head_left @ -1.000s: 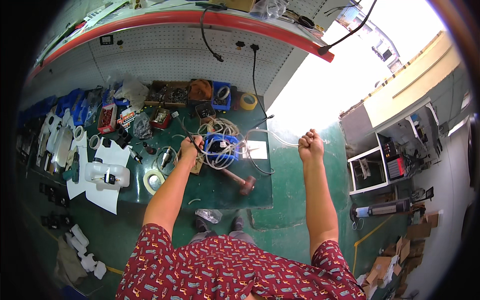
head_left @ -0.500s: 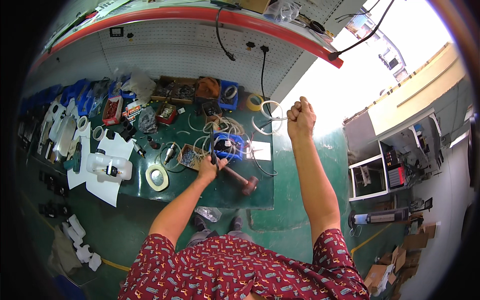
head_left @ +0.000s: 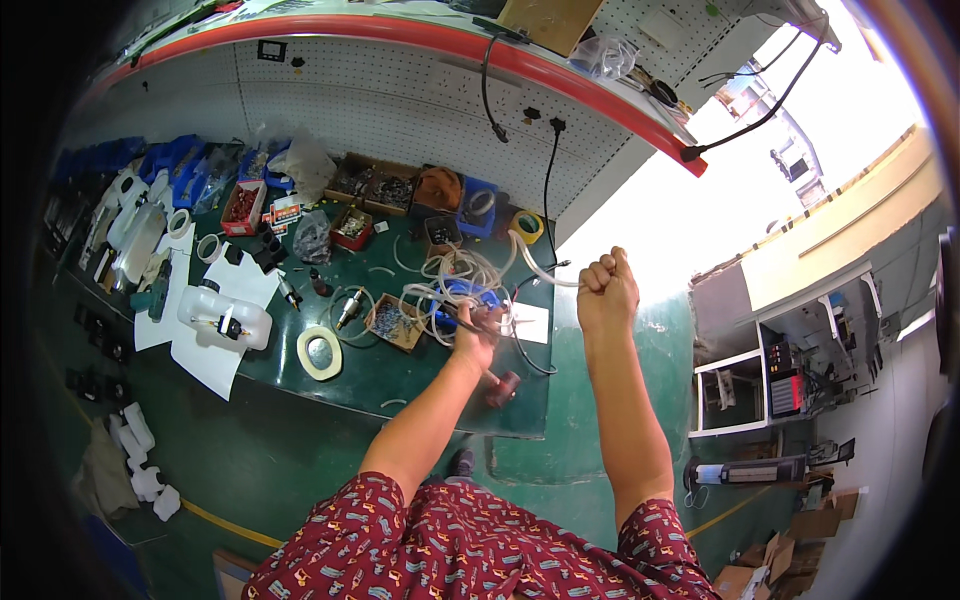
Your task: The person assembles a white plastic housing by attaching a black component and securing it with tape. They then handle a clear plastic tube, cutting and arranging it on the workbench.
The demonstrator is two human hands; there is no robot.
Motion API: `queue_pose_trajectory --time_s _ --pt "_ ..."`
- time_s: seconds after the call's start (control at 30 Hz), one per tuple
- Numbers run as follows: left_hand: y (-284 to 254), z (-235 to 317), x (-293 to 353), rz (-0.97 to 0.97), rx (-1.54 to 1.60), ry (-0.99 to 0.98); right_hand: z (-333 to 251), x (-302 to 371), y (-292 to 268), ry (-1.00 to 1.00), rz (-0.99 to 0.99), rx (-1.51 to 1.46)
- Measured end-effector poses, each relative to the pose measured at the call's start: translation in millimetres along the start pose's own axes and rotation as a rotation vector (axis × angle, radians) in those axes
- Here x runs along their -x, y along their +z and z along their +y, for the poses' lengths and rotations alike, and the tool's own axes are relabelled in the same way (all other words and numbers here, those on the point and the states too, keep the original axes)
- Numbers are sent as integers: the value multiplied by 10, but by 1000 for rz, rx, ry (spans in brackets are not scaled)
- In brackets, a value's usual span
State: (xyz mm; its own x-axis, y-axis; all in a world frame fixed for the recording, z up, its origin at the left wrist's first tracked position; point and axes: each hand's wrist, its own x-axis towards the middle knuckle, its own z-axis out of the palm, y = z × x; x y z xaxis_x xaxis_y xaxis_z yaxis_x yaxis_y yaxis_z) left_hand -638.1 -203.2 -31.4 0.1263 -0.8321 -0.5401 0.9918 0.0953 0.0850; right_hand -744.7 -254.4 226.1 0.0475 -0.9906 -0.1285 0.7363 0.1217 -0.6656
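My right hand (head_left: 608, 292) is raised beyond the bench's right end, fingers closed in a fist round whitish flexible tubing (head_left: 540, 270). That tubing runs back leftward to a loose tangle of hose coils (head_left: 462, 268) on the bench. Among the coils, over a blue bin (head_left: 486, 299), is my left hand (head_left: 478, 340); its fingers are smeared by motion and partly hidden, so I cannot make out a grip. Just below that hand lies a mallet with a reddish-brown head (head_left: 503, 390). A small cardboard box of metal parts (head_left: 396, 325) stands left of my left hand.
On the green bench (head_left: 420, 395) are a pale tape roll (head_left: 320, 354), a white plastic tank (head_left: 225, 318) on paper sheets and a yellow tape roll (head_left: 527, 226). Small parts bins line the back. A red-edged shelf (head_left: 400, 30) overhangs, with black cables hanging down.
My left hand has moved right, into the tubing by the blue bin; the dark tool seen at it earlier no longer shows. The tubing's loop near my right hand has opened out. The view has shifted.
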Motion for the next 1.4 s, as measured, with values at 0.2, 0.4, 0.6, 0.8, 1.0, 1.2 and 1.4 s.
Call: queue_pose_trajectory --time_s 0.2,0.4,0.6,0.8,1.0,1.2,1.4 --pt "-182 442 -295 -46 37 197 -123 113 -325 5 76 24" --pt "-194 1031 -436 101 -74 327 -608 -118 -1270 -157 168 60" --pt "106 1423 -384 40 -84 344 -1097 -216 -1992 -208 342 29" --pt "555 1524 -545 -38 -204 417 -1005 -170 -1952 -161 325 68" --pt "484 673 -219 -151 -872 260 -1257 -76 -2086 -199 164 97" --pt "-219 -74 496 -156 -1076 -153 -1348 366 -1413 -87 105 -85" --pt "-136 -139 499 -222 -579 -346 -958 719 -1012 116 -48 -51"
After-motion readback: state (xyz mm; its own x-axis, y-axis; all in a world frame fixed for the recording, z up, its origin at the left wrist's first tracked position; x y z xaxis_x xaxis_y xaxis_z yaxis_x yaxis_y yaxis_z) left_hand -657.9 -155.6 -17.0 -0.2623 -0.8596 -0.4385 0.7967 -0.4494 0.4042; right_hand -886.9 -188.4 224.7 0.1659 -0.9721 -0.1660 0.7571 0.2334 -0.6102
